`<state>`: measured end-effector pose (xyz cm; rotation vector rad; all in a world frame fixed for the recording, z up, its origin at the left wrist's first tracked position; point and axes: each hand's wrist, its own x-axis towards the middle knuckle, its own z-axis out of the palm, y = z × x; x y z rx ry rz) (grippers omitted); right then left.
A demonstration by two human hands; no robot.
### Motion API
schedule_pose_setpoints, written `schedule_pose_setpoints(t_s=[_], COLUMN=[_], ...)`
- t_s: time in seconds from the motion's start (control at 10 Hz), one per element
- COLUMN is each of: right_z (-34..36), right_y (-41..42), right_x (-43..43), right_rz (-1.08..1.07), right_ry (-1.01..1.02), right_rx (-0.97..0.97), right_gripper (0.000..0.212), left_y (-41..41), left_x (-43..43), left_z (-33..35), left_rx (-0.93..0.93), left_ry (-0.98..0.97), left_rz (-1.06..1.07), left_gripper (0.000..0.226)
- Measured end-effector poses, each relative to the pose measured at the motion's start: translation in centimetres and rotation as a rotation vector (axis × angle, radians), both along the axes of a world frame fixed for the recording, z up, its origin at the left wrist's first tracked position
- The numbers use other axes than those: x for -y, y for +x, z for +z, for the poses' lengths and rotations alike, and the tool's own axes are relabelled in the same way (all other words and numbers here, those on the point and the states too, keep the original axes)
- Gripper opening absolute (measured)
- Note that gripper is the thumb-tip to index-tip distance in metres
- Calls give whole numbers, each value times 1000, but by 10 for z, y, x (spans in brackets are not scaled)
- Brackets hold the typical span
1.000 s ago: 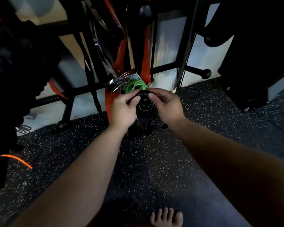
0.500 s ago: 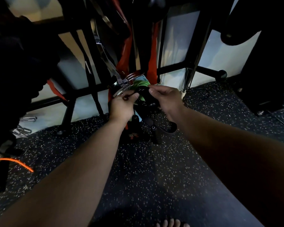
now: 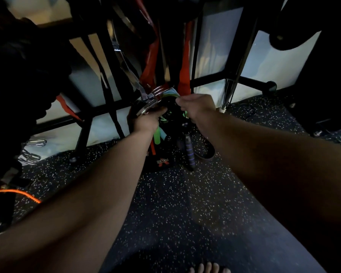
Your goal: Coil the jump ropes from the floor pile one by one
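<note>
Head view: left hand and right hand both clenched on dark coiled jump rope, handles dangling. Coiling under way; next, probably securing loops.

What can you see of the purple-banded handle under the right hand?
The purple-banded handle is a dark, slim cylinder ringed with purple stripes, grip probably foam. It hangs roughly upright, lower end at or near the speckled floor, below the right hand and right of a green handle. Its top fades into dark cord; contact is unclear.
</note>
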<state>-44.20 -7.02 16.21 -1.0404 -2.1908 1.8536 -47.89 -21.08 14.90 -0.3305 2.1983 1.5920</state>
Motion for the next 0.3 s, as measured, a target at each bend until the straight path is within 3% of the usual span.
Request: schedule_pose_setpoints(t_s=[0.1, 0.2, 0.3], right_z=[11, 21, 27], right_y=[20, 37, 66], right_x=[7, 11, 12], right_rz=[43, 109, 158], right_ry=[-191, -253, -218], right_rx=[39, 57, 47], right_gripper=[17, 33, 49], left_y=[14, 30, 53], left_x=[5, 8, 15], left_z=[2, 5, 15], left_rx=[-98, -153, -187], left_ry=[-25, 95, 97], left_rz=[18, 7, -70], left_gripper=[31, 23, 24])
